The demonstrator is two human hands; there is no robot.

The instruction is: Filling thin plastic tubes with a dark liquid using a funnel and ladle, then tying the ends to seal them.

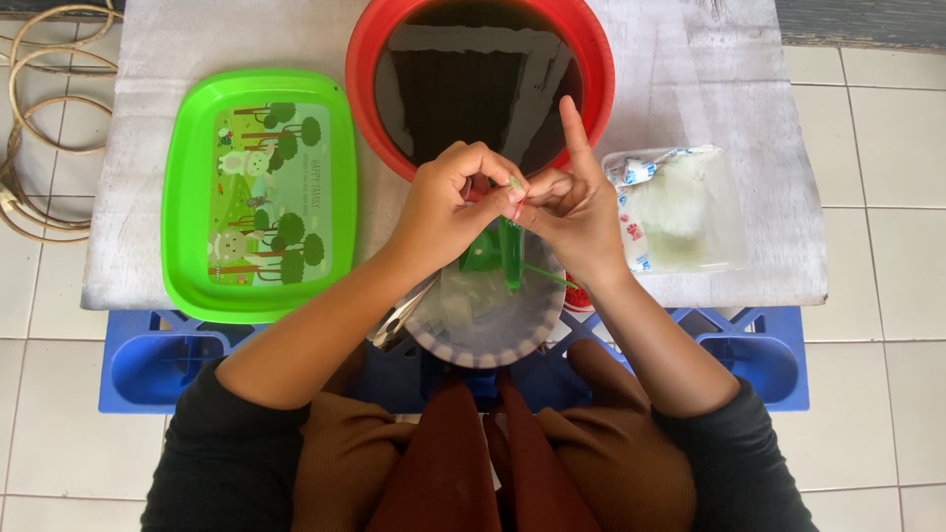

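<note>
Hands meet at the centre of the frame, just above a small round bowl. The left hand [455, 202] is curled nearly closed, its thumb and fingertips pinched on the top of a narrow green plastic tube [510, 251] that hangs straight down from the grip. The right hand [574, 212] presses against the left from the other side, its lower fingers folded in and pinching at the same spot, while its forefinger sticks straight up toward the top of the frame. Whether the tube is full or knotted I cannot tell, as the fingers cover its upper end. The tube's lower end dangles over the bowl [483, 320], which has a striped rim and holds something pale and clear, with a thin green strand [552, 277] lying across its right edge. Directly above the hands sits a red basin [367, 59] of dark liquid at the top centre. To the right of the hands lies a clear plastic bag [680, 209] of white contents, marked with small blue and red print at its left end. At the left of the frame rests a bright green rectangular tray [182, 197], its floor printed with cartoon trees and animals. All of these stand on a whitish board [749, 128] laid over blue crates [158, 365].
</note>
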